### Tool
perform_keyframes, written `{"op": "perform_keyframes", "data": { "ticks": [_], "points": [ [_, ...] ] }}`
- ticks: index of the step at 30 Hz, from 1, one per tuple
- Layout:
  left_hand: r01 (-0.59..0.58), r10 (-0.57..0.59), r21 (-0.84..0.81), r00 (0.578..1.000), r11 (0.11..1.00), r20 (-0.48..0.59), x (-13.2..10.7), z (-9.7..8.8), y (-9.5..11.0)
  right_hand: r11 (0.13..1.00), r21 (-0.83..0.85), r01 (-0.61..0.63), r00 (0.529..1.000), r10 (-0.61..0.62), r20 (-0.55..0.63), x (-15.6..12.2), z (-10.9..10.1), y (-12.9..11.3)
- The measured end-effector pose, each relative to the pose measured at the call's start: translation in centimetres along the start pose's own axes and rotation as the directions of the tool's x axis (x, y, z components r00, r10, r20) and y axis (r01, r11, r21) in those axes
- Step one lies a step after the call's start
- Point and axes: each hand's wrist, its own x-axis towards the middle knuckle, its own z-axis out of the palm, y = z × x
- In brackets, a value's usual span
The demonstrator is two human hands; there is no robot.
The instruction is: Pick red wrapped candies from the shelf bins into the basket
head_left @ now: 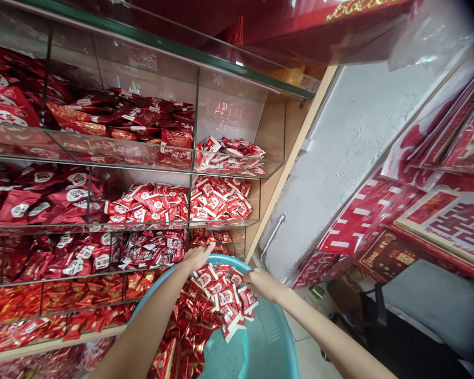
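A teal plastic basket (268, 337) sits low in front of me, full of red foil candy packets (221, 297). My left hand (197, 256) reaches over the basket's far rim, fingers stretched toward the packets beside the lower glass shelf. My right hand (263, 284) rests on the pile of red-and-white packets in the basket, fingers curled down into them; what it grips is hidden. Both forearms come up from the bottom edge.
Glass shelving (197, 131) with divided compartments of red sweets (150, 205) fills the left. A white wall (339, 158) stands at the centre right. Red paper decorations (450, 221) lean at the right above a grey chair (430, 305).
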Motion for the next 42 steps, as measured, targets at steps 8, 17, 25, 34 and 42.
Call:
{"op": "perform_keyframes", "data": {
  "ticks": [8,17,25,34,42],
  "points": [
    [-0.008,0.008,0.03,1.0,1.0,0.0,-0.2,-0.1,0.1,1.0,0.021,0.018,0.998,-0.017,-0.059,0.4,-2.4,0.8],
    [-0.014,0.014,0.052,1.0,0.999,-0.01,-0.1,-0.2,0.1,0.999,-0.031,-0.038,0.997,0.036,-0.071,0.6,-2.2,-0.1],
    [-0.012,0.013,0.041,1.0,0.999,-0.018,0.2,0.1,-0.2,0.988,-0.114,-0.106,0.994,0.103,-0.033,0.3,-2.8,-1.1],
    [-0.024,0.025,0.028,0.999,0.999,-0.032,0.3,0.3,-0.3,1.0,-0.026,-0.011,0.955,0.003,-0.298,1.3,-10.2,-3.8],
    [-0.006,0.007,0.022,0.999,1.0,-0.039,-0.1,0.1,-0.1,0.989,0.081,0.126,0.646,-0.02,-0.763,7.8,-16.1,-4.9]
  ]
}}
